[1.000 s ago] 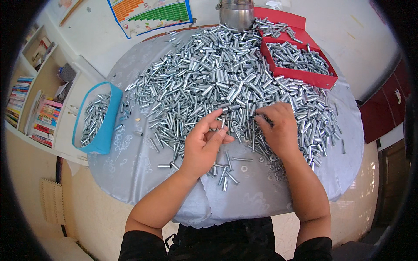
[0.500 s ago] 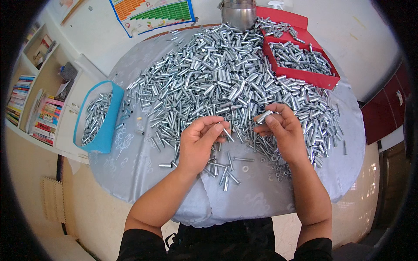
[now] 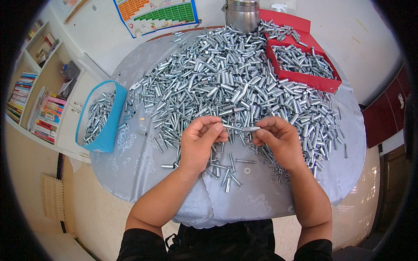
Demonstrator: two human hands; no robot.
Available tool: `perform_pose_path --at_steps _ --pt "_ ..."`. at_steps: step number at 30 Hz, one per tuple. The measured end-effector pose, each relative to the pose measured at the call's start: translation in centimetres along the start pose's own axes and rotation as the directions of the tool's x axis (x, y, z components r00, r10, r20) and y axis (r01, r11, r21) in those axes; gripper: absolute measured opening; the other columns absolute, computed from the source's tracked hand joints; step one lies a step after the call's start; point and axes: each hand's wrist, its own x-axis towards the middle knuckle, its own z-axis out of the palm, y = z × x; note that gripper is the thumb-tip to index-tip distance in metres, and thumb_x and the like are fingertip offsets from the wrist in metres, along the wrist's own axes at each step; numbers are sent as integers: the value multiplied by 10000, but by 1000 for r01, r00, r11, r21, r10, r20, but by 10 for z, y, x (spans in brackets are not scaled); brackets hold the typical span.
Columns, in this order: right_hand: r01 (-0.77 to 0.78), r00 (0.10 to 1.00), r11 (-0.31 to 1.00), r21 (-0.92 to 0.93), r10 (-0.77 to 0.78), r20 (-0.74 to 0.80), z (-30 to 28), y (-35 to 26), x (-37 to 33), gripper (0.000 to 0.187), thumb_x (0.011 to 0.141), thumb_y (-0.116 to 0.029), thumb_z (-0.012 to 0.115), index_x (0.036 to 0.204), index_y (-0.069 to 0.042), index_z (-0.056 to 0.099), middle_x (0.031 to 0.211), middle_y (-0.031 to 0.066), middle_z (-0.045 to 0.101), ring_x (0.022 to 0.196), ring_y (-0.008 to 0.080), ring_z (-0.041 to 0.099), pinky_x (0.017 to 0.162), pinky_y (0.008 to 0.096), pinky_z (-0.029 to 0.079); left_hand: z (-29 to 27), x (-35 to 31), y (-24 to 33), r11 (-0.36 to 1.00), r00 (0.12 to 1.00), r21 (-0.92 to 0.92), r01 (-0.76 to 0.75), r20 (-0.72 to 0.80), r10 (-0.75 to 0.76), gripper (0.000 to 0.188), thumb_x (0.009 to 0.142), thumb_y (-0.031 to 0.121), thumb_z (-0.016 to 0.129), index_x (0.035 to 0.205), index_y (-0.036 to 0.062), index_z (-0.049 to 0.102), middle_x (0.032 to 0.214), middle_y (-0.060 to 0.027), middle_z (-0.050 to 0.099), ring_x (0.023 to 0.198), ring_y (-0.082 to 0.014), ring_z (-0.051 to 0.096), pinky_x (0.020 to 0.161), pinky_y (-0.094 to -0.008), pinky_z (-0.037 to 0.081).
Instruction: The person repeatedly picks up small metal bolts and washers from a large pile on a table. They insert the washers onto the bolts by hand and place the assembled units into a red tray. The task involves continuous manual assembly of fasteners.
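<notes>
My left hand (image 3: 203, 137) pinches a thin silver bolt (image 3: 233, 127) between thumb and forefinger, its shank pointing right. In the fingertips of my right hand (image 3: 281, 138) is a shiny metal sleeve (image 3: 250, 129), lying level. The bolt's tip meets the sleeve's left end; whether it has entered, I cannot tell. Beyond both hands spreads a big heap of loose sleeves and bolts (image 3: 217, 82). Several bolts (image 3: 228, 176) lie near my left wrist, and small washers (image 3: 278, 172) are scattered beside my right wrist.
A blue fabric bin (image 3: 114, 115) with metal parts stands at the table's left. At the back right sits a red box (image 3: 305, 82) of parts, next to a steel pot (image 3: 242, 17). A grey cloth (image 3: 143, 182) covers the round table. A bookshelf (image 3: 65, 113) is at left.
The bolt in my left hand has swung from slanting downward to nearly level. My right hand has turned the sleeve level and brought it left against the bolt's tip.
</notes>
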Motion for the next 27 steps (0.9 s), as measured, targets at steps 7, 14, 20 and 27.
perform_pose_path --at_steps 7,14,20,27 --pt "-25 999 1000 12 25 30 4 5 -2 194 910 -16 629 1094 44 614 930 95 689 795 149 670 696 263 544 5 -3 -1 995 991 60 76 104 -82 181 918 25 615 1090 -31 622 966 -142 699 847 -200 698 757 -301 580" --pt "104 992 932 -347 -124 -34 1 8 -4 150 879 -45 672 1011 25 687 827 66 681 694 96 608 622 232 479 8 -8 -1 984 978 156 83 175 -111 247 909 3 623 1151 -44 618 1011 -157 697 906 -213 696 771 -296 573" --pt "118 993 917 -381 -106 51 6 -6 -9 128 888 -82 669 968 16 684 763 57 647 654 107 597 586 255 466 7 -8 2 985 964 123 120 224 -146 229 902 5 632 1127 -39 625 980 -133 695 835 -183 692 744 -289 575" --pt "164 986 878 -449 -160 48 2 -7 -7 123 894 -97 664 953 10 677 747 68 628 618 120 578 568 266 455 7 -8 0 986 976 160 51 200 -83 199 909 31 633 1097 -32 634 940 -120 698 789 -160 689 716 -273 576"
